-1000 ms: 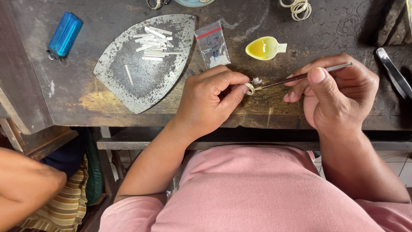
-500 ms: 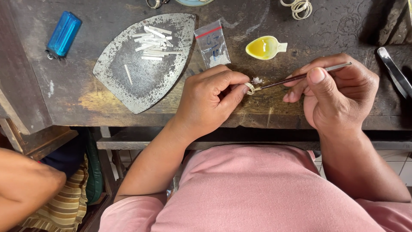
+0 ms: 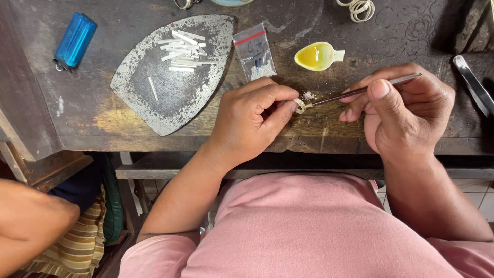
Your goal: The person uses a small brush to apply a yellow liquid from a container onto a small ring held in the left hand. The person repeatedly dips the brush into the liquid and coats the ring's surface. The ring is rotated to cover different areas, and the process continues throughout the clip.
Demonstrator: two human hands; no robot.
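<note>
Nothing has moved. The left hand (image 3: 247, 121) still pinches a small pale ring (image 3: 299, 106) in its fingers; the right hand (image 3: 406, 108) still pinches a thin dark stick (image 3: 355, 92) touching it.

The person wears a plain pink short-sleeved shirt (image 3: 309, 226) of soft, slightly creased fabric — both forearms bare from the elbow down, the left hand (image 3: 247, 121) and right hand (image 3: 406, 110) without gloves, rings or wristbands — nails short and rounded.
</note>
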